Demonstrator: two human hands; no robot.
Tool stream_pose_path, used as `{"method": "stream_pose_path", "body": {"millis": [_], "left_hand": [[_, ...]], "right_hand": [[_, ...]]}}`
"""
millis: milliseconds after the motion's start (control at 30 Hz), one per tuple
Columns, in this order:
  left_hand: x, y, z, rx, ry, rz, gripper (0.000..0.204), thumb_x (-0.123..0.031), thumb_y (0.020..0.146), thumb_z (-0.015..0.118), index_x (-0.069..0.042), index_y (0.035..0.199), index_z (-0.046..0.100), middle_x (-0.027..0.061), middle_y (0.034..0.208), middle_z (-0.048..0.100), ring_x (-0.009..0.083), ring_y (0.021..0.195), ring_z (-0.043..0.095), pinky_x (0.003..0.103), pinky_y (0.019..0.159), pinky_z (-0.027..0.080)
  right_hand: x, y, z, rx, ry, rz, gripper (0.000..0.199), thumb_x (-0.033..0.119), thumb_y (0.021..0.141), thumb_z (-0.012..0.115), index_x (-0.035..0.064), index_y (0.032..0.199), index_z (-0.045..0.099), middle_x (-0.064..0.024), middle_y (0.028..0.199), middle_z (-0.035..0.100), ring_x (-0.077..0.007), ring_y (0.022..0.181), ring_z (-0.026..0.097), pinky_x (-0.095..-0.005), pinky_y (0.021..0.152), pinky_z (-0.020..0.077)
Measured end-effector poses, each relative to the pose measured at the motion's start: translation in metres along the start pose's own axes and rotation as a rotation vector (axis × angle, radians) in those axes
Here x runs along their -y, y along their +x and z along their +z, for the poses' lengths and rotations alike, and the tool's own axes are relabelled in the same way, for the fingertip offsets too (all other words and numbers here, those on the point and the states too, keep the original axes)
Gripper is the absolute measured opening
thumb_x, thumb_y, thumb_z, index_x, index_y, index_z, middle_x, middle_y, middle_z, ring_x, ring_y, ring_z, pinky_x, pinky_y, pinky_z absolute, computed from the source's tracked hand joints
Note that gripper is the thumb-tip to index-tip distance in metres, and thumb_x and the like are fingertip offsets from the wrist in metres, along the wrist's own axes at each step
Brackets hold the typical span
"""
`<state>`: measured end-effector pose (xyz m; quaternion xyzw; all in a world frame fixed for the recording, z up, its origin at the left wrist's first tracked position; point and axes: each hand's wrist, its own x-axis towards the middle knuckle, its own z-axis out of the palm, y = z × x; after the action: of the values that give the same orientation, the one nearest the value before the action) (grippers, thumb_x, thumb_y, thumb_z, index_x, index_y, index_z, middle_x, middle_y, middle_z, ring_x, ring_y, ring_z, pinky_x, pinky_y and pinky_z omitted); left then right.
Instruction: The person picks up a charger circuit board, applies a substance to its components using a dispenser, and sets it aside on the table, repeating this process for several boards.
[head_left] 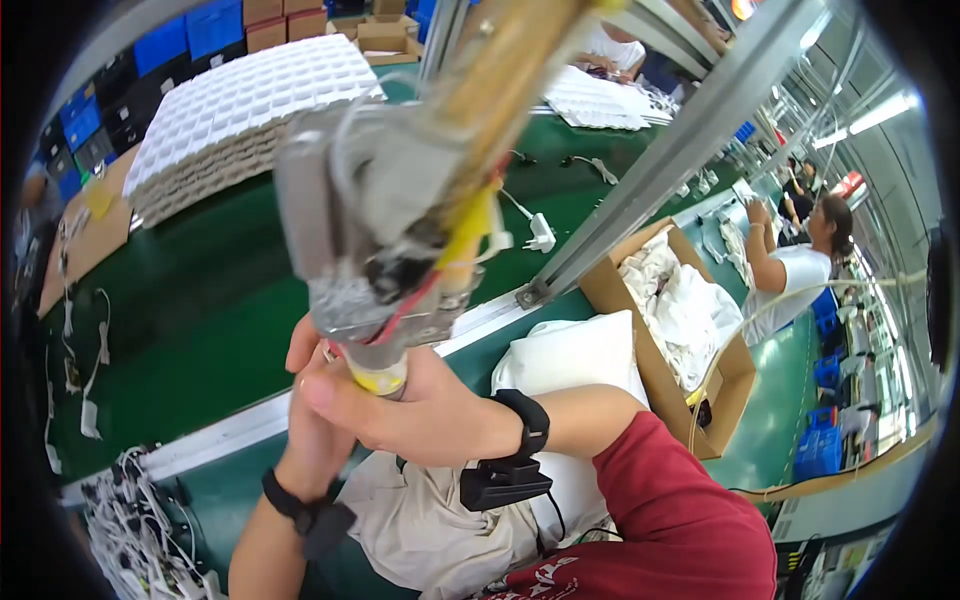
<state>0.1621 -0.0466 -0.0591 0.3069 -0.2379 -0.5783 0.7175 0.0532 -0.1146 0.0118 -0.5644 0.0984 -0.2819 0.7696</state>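
Note:
A grey metal tool head, wrapped in clear and yellow tape with a red wire, hangs in front of me from a wooden bar. Its narrow lower end, with a yellow band, comes down over my hands. My right hand is closed beside that end, thumb pointing left. Just left of it and partly behind, my left hand is closed too, fingers curled upward. A bit of red and white shows between the fingers; what they hold is mostly hidden. Black straps circle both wrists.
A green conveyor belt carries white plug adapters and stacked white trays. Metal posts rise beyond. A cardboard box of white cloth stands right, near a white bundle. Tangled white cables lie lower left. Co-workers sit nearby.

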Motion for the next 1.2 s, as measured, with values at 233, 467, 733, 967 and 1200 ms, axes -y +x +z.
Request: {"method": "stream_pose_path", "body": {"millis": [233,467,733,967,1200], "left_hand": [[-0.023,0.050,-0.023,0.138,0.850,0.019,0.047,-0.029,0.082,0.063,-0.005,0.121,0.052,0.0090,0.121,0.055,0.0219,0.111,0.055,0.033,0.094,0.042],[-0.098,0.038,-0.116,-0.243,1.986,0.299,0.048,-0.026,0.085,0.058,-0.001,0.125,0.046,0.0224,0.127,0.048,0.0380,0.119,0.044,0.041,0.101,0.036],[-0.194,-0.018,-0.221,-1.037,2.537,-0.160,0.065,-0.037,0.080,0.063,-0.011,0.134,0.038,0.0223,0.130,0.045,0.0406,0.122,0.042,0.051,0.100,0.035],[-0.231,-0.040,-0.249,-1.047,2.319,-0.549,0.058,-0.035,0.080,0.059,-0.012,0.130,0.042,0.0168,0.122,0.055,0.0346,0.113,0.053,0.056,0.096,0.034],[-0.277,-0.081,-0.274,-0.811,2.428,-1.105,0.052,-0.022,0.075,0.060,-0.006,0.123,0.047,0.0139,0.108,0.062,0.0292,0.103,0.060,0.040,0.083,0.049]], "right_hand": [[0.004,-0.006,0.001,0.030,0.058,0.054,0.018,0.021,0.093,0.056,0.0046,0.100,0.053,0.0066,0.071,0.051,0.0010,0.055,0.042,-0.0178,0.046,0.0294],[-0.019,0.006,0.001,0.002,-0.100,-0.197,0.016,0.018,0.091,0.057,0.0052,0.100,0.052,0.0033,0.080,0.050,-0.0030,0.066,0.042,-0.0202,0.058,0.0343],[-0.007,-0.003,-0.018,0.026,-0.037,0.067,0.035,0.034,0.092,0.056,0.0033,0.101,0.043,0.0032,0.053,0.036,-0.0045,0.041,0.033,-0.0206,0.037,0.0243],[-0.018,0.002,-0.012,0.087,-0.047,0.013,0.035,0.036,0.093,0.052,0.0031,0.097,0.041,0.0029,0.050,0.033,-0.0048,0.038,0.029,-0.0207,0.035,0.0237],[-0.020,0.003,-0.007,0.051,-0.008,-0.001,0.029,0.029,0.093,0.051,0.0015,0.097,0.043,0.0024,0.052,0.036,-0.0041,0.040,0.030,-0.0206,0.038,0.0248]]}}
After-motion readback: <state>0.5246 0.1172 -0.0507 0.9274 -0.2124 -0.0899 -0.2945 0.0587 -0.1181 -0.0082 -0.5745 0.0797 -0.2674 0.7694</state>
